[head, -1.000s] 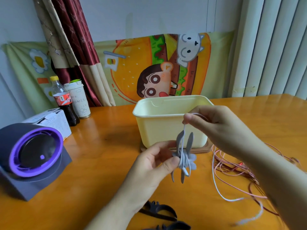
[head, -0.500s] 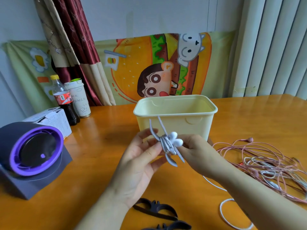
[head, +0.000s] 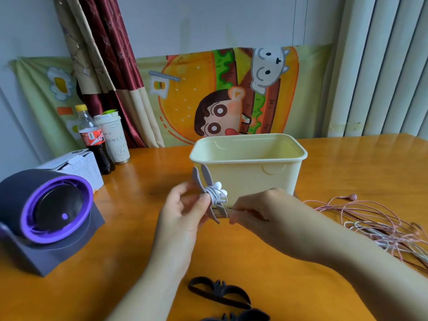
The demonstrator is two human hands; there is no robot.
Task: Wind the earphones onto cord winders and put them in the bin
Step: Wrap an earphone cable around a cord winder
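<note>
Before the bin [head: 250, 174], left hand [head: 183, 212] clamps the winder [head: 203, 181] at its waist, right hand [head: 261, 212] pinches the thin cord [head: 216, 196] by its tail. Light, springy wraps, likely: grip across them.

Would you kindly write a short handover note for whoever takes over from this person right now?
Left hand pinches the grey winder in front of the bin.
Right hand pinches the tail of the white earphone cord beside the winder.
Done: the white earphone is almost fully wound on the grey winder.
Left: tuck in the tail, drop it in the bin, then wind the tangled earphones lying on the table to the right, using the black winders at the near edge.
</note>
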